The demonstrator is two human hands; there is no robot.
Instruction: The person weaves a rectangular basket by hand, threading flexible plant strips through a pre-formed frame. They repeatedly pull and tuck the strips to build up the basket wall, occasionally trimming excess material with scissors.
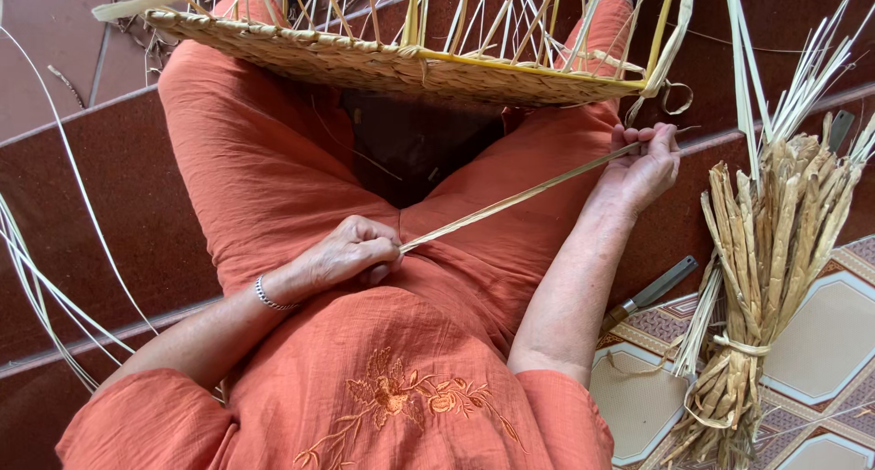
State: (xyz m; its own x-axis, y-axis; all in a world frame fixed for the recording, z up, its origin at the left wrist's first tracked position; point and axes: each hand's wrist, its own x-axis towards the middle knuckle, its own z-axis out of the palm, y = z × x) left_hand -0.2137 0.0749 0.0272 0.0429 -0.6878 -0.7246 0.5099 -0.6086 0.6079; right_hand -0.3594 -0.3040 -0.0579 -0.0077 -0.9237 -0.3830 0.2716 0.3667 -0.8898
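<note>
Across the middle of the frame we stretch a pale straw strip (pixel 519 196) taut: our left hand (pixel 351 251) pinches its lower end, our right hand (pixel 643 165) is closed around the upper end. It looks light, thin, bendy, best gripped near its ends. A half-woven basket (pixel 383 64) at top centre holds nothing visible.

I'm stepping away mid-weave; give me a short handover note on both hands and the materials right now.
Left hand: pinching one end of the flat straw strip over the lap.
Right hand: gripping its other end, strip pulled taut.
Woven basket rests on the knees; base woven, upright stakes unwoven.
Bundle of dried reeds lies at the right on the tiled floor, a knife beside it.
Left: weaving the sides.
</note>
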